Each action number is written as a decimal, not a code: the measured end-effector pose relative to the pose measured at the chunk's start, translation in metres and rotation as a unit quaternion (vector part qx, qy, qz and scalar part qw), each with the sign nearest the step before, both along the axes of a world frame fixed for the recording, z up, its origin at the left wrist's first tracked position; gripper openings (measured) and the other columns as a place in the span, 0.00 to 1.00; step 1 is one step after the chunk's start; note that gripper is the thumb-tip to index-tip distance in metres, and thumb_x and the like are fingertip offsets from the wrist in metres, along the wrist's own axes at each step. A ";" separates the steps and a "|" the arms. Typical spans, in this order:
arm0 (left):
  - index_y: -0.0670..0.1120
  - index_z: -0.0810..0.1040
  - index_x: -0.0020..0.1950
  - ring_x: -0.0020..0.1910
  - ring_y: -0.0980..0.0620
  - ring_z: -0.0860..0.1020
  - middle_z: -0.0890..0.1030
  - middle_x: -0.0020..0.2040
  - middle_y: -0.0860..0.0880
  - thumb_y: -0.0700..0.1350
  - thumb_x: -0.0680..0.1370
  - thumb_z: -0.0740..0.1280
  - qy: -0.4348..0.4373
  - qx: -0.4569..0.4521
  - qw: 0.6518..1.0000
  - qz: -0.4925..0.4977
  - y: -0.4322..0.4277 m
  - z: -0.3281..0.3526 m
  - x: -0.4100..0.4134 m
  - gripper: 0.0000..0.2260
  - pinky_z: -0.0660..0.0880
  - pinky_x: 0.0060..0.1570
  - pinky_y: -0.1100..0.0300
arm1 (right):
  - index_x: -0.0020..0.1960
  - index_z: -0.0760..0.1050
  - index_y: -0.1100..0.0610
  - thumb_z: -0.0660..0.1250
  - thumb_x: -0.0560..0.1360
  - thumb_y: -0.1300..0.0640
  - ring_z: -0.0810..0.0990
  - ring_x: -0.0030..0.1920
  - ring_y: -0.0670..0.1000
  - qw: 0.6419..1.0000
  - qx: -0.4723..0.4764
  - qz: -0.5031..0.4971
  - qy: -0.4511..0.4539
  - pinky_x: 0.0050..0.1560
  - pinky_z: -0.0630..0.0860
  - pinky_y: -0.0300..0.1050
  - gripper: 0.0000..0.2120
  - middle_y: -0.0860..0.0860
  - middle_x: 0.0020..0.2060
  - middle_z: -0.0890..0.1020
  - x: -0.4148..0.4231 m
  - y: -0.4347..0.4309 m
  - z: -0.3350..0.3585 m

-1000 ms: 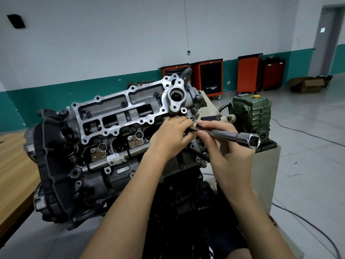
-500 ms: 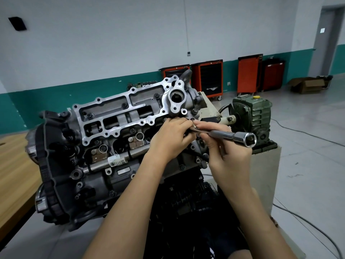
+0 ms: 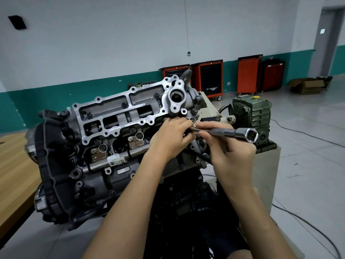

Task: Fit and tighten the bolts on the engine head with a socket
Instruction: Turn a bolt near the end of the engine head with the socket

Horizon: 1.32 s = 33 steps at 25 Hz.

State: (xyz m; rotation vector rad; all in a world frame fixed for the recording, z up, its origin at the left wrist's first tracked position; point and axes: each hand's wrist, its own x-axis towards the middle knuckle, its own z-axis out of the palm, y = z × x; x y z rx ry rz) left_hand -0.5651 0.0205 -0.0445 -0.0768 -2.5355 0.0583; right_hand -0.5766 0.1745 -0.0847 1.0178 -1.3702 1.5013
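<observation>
The engine head (image 3: 115,116) is a grey and silver casting tilted on a stand, with several bolts in its frame. My left hand (image 3: 170,136) rests against its right end, fingers curled over the thin tip of a long steel socket wrench (image 3: 229,134). My right hand (image 3: 229,154) grips the wrench's shaft from below. The wrench's open hex socket end (image 3: 251,135) points right, toward me, away from the engine. What lies under my left fingers is hidden.
A green gearbox (image 3: 255,113) stands on a white pedestal (image 3: 267,174) right of the engine. A wooden bench (image 3: 13,165) lies to the left. Orange tool cabinets (image 3: 207,79) line the far wall. Cables (image 3: 308,228) run over the floor at right.
Both hands have stayed at the right end of the engine head. The wrench's socket end has barely shifted; the grip looks the same.
</observation>
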 end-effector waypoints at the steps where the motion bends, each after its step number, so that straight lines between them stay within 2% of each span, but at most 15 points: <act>1: 0.45 0.77 0.54 0.55 0.50 0.74 0.79 0.52 0.51 0.49 0.78 0.59 -0.003 -0.002 1.000 0.001 0.000 0.000 0.000 0.12 0.65 0.57 0.57 | 0.48 0.82 0.67 0.70 0.74 0.62 0.83 0.45 0.47 1.000 -0.015 0.000 -0.004 0.48 0.79 0.42 0.08 0.54 0.46 0.84 0.000 0.000 0.001; 3: 0.43 0.76 0.51 0.53 0.49 0.74 0.79 0.50 0.50 0.50 0.76 0.57 -0.009 -0.003 1.000 -0.003 0.000 0.000 0.001 0.13 0.65 0.55 0.57 | 0.48 0.82 0.66 0.72 0.73 0.60 0.83 0.43 0.44 0.999 -0.031 0.009 -0.023 0.46 0.79 0.38 0.09 0.53 0.44 0.84 0.004 0.001 0.002; 6: 0.43 0.76 0.50 0.53 0.47 0.74 0.79 0.49 0.49 0.47 0.78 0.60 -0.004 0.001 1.000 -0.008 0.000 0.000 0.001 0.09 0.64 0.54 0.56 | 0.50 0.81 0.65 0.71 0.75 0.59 0.78 0.42 0.35 1.000 -0.008 -0.001 -0.023 0.45 0.75 0.32 0.09 0.49 0.46 0.83 0.009 0.000 0.000; 7: 0.43 0.76 0.51 0.54 0.48 0.74 0.79 0.51 0.49 0.46 0.78 0.61 -0.003 0.001 1.000 -0.007 0.000 -0.001 0.001 0.09 0.64 0.55 0.56 | 0.51 0.81 0.66 0.69 0.76 0.62 0.78 0.44 0.36 1.000 0.004 -0.005 -0.010 0.48 0.74 0.31 0.08 0.50 0.48 0.83 0.009 -0.001 -0.002; 9: 0.44 0.77 0.55 0.56 0.49 0.74 0.79 0.54 0.49 0.46 0.78 0.61 -0.005 0.004 1.000 -0.004 0.000 0.000 0.001 0.10 0.65 0.57 0.56 | 0.51 0.80 0.69 0.67 0.76 0.67 0.81 0.49 0.44 1.000 0.015 -0.005 0.005 0.52 0.77 0.38 0.07 0.54 0.49 0.83 0.008 -0.002 -0.003; 11: 0.45 0.77 0.56 0.56 0.49 0.74 0.79 0.53 0.50 0.46 0.78 0.61 -0.005 0.004 1.000 -0.001 0.001 -0.001 0.001 0.10 0.65 0.58 0.55 | 0.48 0.81 0.68 0.68 0.74 0.66 0.83 0.45 0.50 1.000 0.005 -0.020 -0.004 0.46 0.79 0.46 0.06 0.55 0.45 0.84 0.006 -0.002 -0.002; 14: 0.44 0.76 0.49 0.52 0.49 0.74 0.79 0.49 0.50 0.46 0.77 0.61 0.004 0.009 1.000 -0.003 0.001 -0.001 0.000 0.07 0.65 0.54 0.57 | 0.47 0.82 0.66 0.73 0.73 0.60 0.83 0.44 0.45 0.999 -0.043 0.009 -0.026 0.45 0.80 0.43 0.09 0.52 0.43 0.84 0.004 0.002 0.003; 16: 0.44 0.74 0.47 0.51 0.49 0.74 0.79 0.47 0.50 0.46 0.78 0.61 0.003 0.002 1.000 -0.004 0.000 -0.002 -0.001 0.06 0.63 0.52 0.58 | 0.49 0.81 0.65 0.71 0.74 0.58 0.82 0.45 0.42 0.999 -0.041 0.014 -0.030 0.46 0.79 0.41 0.10 0.49 0.44 0.83 0.005 0.003 0.003; 19: 0.44 0.77 0.53 0.55 0.50 0.74 0.79 0.52 0.50 0.48 0.78 0.60 -0.008 -0.001 1.000 -0.002 -0.002 -0.002 -0.002 0.10 0.65 0.56 0.57 | 0.54 0.79 0.66 0.65 0.77 0.63 0.82 0.51 0.45 0.999 0.016 0.029 -0.021 0.51 0.79 0.42 0.08 0.51 0.50 0.83 0.005 0.001 -0.002; 22: 0.45 0.77 0.54 0.55 0.50 0.73 0.79 0.53 0.51 0.49 0.77 0.58 -0.012 0.001 1.000 0.000 -0.001 -0.001 -0.001 0.13 0.65 0.57 0.56 | 0.51 0.80 0.68 0.67 0.76 0.65 0.84 0.49 0.50 1.000 0.018 0.016 0.005 0.49 0.80 0.48 0.08 0.55 0.48 0.84 -0.001 0.002 -0.001; 26: 0.45 0.75 0.49 0.53 0.50 0.73 0.79 0.49 0.51 0.52 0.74 0.54 -0.011 -0.002 1.000 0.002 0.000 -0.001 0.000 0.16 0.63 0.53 0.59 | 0.50 0.82 0.64 0.72 0.74 0.58 0.83 0.47 0.44 0.998 -0.025 0.041 -0.035 0.49 0.79 0.41 0.10 0.50 0.45 0.84 0.001 0.004 0.001; 29: 0.45 0.77 0.54 0.56 0.51 0.73 0.79 0.53 0.51 0.53 0.74 0.51 -0.013 -0.002 1.000 -0.002 0.000 -0.001 0.000 0.20 0.64 0.56 0.59 | 0.54 0.80 0.65 0.67 0.77 0.63 0.81 0.53 0.46 0.999 0.019 0.036 -0.010 0.55 0.78 0.43 0.08 0.51 0.51 0.82 0.005 0.000 -0.004; 31: 0.46 0.77 0.56 0.56 0.51 0.73 0.79 0.54 0.52 0.54 0.73 0.51 -0.015 0.003 1.000 0.000 0.000 0.000 0.001 0.21 0.64 0.58 0.58 | 0.53 0.80 0.67 0.66 0.76 0.66 0.82 0.52 0.47 0.999 0.022 0.024 0.009 0.53 0.79 0.46 0.08 0.53 0.50 0.83 0.003 -0.001 -0.002; 33: 0.46 0.77 0.56 0.55 0.51 0.73 0.79 0.53 0.52 0.54 0.73 0.50 -0.010 0.008 1.000 -0.002 0.002 0.000 0.001 0.22 0.65 0.57 0.58 | 0.49 0.81 0.67 0.70 0.74 0.64 0.83 0.46 0.47 1.000 -0.008 0.014 0.000 0.47 0.80 0.46 0.07 0.53 0.46 0.84 0.000 0.000 0.001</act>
